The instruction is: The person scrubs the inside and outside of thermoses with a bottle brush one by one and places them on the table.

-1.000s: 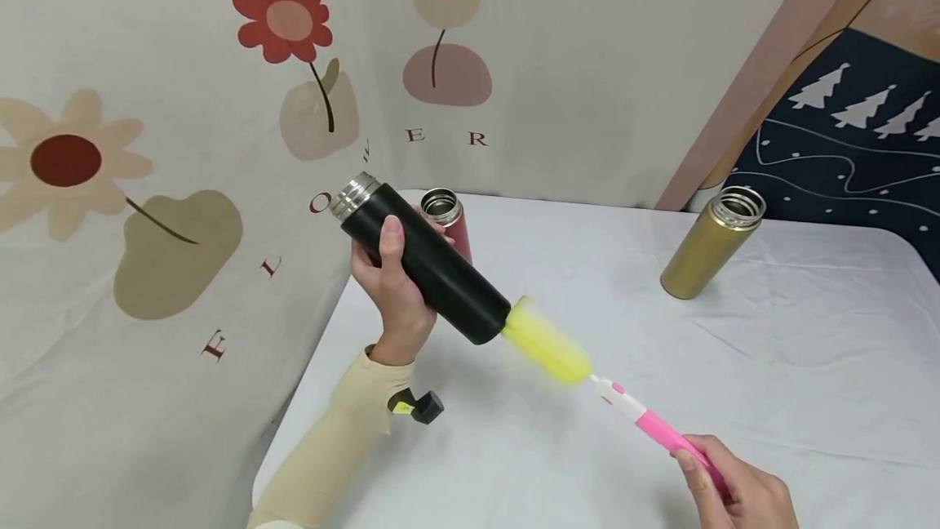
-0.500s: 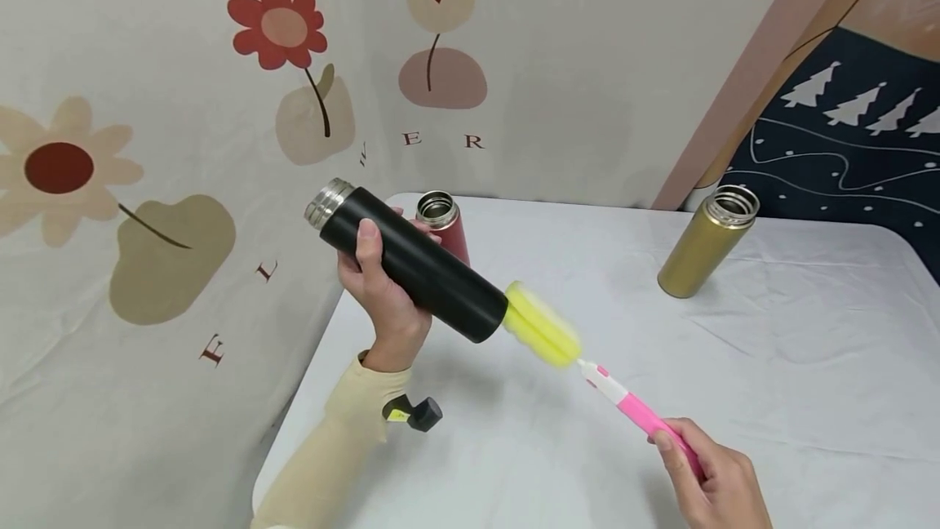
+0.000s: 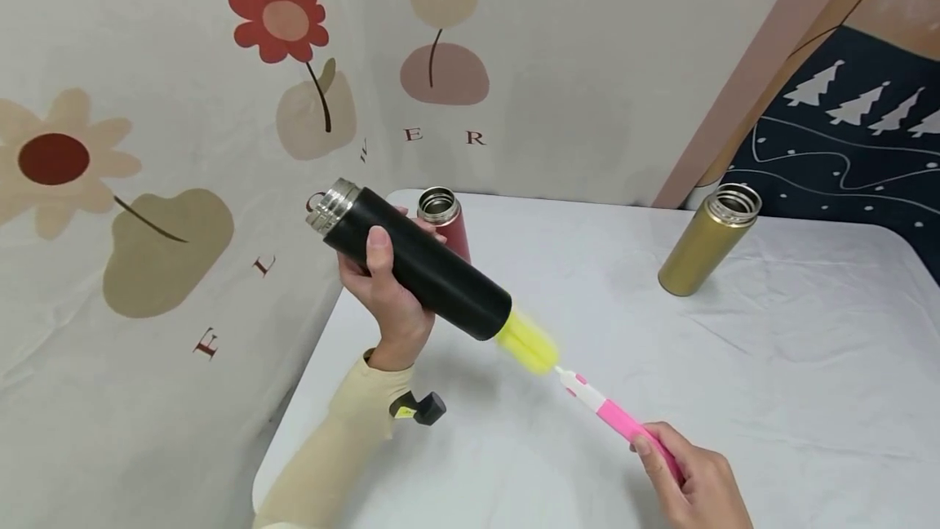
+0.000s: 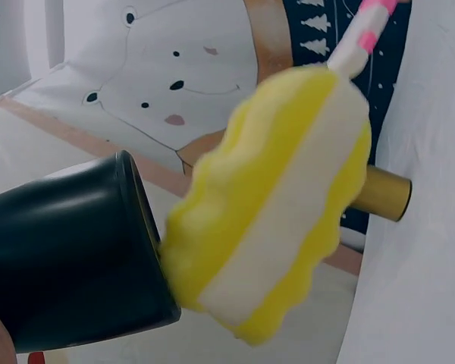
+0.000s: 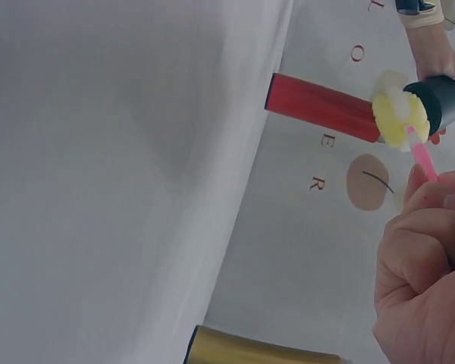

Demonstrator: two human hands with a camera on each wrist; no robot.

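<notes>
Above the table, my left hand (image 3: 392, 292) grips a black insulated bottle (image 3: 433, 268) round its body, thumb on top. It is tilted, with the bare steel neck at upper left and the base at lower right. My right hand (image 3: 693, 472) holds a bottle brush by its pink handle (image 3: 620, 419). The brush's yellow-and-white sponge head (image 4: 273, 205) is right at the bottle's base, outside it. In the right wrist view the sponge head (image 5: 400, 120) overlaps the base end of the black bottle (image 5: 444, 102), and curled fingers wrap the handle.
A red bottle (image 3: 454, 235) without a lid stands on the white-covered table (image 3: 771, 398), partly behind the left hand. Farther right stands a gold bottle (image 3: 701, 251), also uncapped. A curtain with printed flowers (image 3: 573, 104) hangs behind and to the left.
The right hand and brush have moved left and slightly up, bringing the sponge closer over the bottle's base. The black bottle has shifted a little left. Both grips stay.
</notes>
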